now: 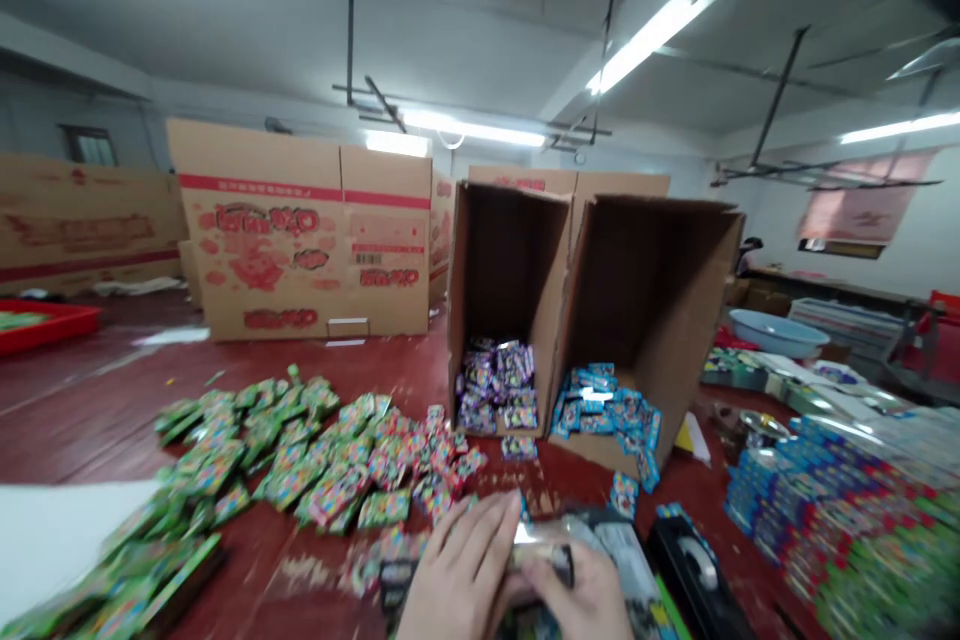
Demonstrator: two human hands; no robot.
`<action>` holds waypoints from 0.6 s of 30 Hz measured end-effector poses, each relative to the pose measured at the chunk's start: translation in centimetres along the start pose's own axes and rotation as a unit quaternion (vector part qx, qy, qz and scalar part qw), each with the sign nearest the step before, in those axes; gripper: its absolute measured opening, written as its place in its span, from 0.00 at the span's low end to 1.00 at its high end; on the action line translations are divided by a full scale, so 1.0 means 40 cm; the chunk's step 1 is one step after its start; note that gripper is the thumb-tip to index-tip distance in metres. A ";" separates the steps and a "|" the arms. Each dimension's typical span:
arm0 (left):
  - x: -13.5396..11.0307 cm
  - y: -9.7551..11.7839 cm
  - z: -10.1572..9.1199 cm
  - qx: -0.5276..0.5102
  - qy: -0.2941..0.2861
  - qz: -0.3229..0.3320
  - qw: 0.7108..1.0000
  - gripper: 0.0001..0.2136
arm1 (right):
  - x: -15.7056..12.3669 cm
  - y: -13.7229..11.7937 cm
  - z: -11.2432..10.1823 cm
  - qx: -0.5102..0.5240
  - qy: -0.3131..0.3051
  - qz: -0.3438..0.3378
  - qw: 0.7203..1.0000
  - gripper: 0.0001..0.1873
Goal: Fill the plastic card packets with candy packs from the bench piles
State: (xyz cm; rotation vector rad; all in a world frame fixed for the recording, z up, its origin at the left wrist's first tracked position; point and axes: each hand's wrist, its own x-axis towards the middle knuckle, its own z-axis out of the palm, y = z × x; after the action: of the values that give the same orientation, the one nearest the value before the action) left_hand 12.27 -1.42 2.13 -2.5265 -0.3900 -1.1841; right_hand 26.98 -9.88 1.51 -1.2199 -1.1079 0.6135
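Note:
My left hand (461, 575) lies at the bottom centre with its fingers stretched over a shiny clear-wrapped packet (544, 550). My right hand (585, 600) is beside it, fingers curled on the same packet. Both are blurred by motion. In front of them a heap of small green and pink packets (300, 450) spreads over the red table (97, 400). A black tape dispenser (694, 570) lies just right of my right hand.
Two open cartons lie on their sides: one (506, 260) with purple packets (499, 385), one (652, 290) with blue packets (604, 410). Stacked packs (840, 500) at right, large printed cartons (300, 230) behind, a blue basin (776, 330), a red tray (41, 320) far left.

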 end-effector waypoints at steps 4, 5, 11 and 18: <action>0.002 0.026 -0.024 -0.102 -0.088 -0.045 0.990 0.15 | -0.036 -0.013 0.010 -0.007 0.048 -0.003 0.999 0.09; 0.000 0.027 -0.026 -0.130 -0.108 -0.042 0.985 0.14 | -0.040 -0.018 0.007 -0.029 0.069 -0.015 0.997 0.08; 0.015 0.019 -0.049 -0.133 -0.225 -0.017 0.965 0.08 | -0.031 -0.073 -0.034 -0.383 0.044 -0.249 0.888 0.15; -0.029 -0.049 -0.129 -0.076 -0.316 -0.079 0.942 0.09 | 0.029 -0.073 -0.172 -0.443 -0.078 -0.334 0.828 0.10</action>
State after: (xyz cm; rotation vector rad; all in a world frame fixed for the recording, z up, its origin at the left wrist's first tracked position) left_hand 7.24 -1.81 4.68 -3.0192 -0.6829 -0.4194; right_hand 33.14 -12.59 4.93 -1.4090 -1.9461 -0.4251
